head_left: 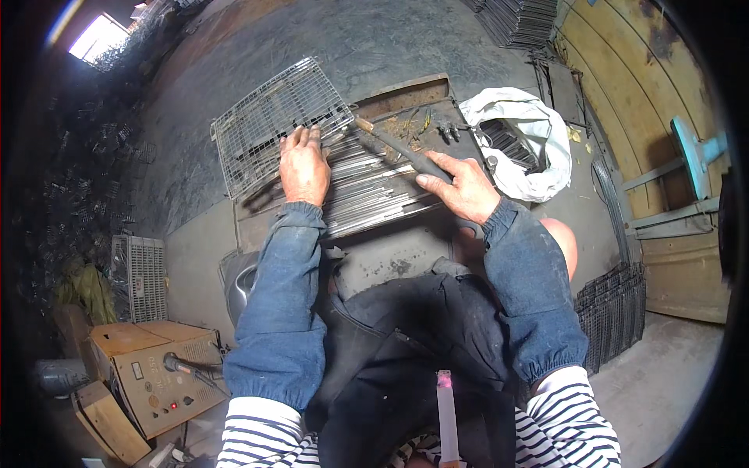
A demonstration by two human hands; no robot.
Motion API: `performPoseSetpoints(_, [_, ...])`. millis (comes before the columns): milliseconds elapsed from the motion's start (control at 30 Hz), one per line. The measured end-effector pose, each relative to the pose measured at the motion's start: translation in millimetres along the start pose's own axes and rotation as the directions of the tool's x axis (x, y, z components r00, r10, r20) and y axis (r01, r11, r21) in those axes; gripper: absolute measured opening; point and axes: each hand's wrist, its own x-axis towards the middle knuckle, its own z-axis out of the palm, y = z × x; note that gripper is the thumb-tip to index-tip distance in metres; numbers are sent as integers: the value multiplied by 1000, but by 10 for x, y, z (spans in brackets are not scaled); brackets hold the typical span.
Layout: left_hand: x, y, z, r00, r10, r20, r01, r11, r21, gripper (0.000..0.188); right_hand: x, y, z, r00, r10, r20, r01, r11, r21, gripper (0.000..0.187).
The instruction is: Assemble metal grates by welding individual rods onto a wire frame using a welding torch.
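Observation:
My left hand (304, 168) lies at the near right part of a wire mesh cage (269, 105), its fingers close together and bent over the wires. The fingertips are partly lost among the mesh. My right hand (464, 187) is wrapped round a dark-handled rod tool (402, 150), which resembles a welding torch. The tool's copper-coloured tip points left, close to the cage's right corner. Beneath both hands, a row of thin metal rods (367, 195) lies side by side on a low metal work table (402, 93). Small dark metal parts (450, 131) lie near the tool.
To the right stands a white sack (554, 156) with dark rods inside. An orange-brown machine (160, 378) with knobs is at lower left, beside a leaning wire grid (139, 277). Stacked dark mesh panels (612, 316) stand at right. Dark wire pieces (86, 171) are heaped along the left.

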Motion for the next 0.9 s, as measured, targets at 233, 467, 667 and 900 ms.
performPoseSetpoints(233, [7,-9,22,1000,14,-2,-14,1000,-2,42,12,-8,12,1000,11,-1,-11,1000,25,59])
performPoseSetpoints(467, [-42,-205,222,992,34,-120,-61,972,-229,39,31,32,48,995,-91,-50,95,993,76,52])
performPoseSetpoints(667, [-93,-266,125,977,-126,174,154,976,-157,37,51,-75,36,994,-108,-10,109,988,107,49])
performPoseSetpoints(900, [81,78,-64,998,-45,50,53,983,-178,43,0,36,107,957,-270,-104,275,961,36,47])
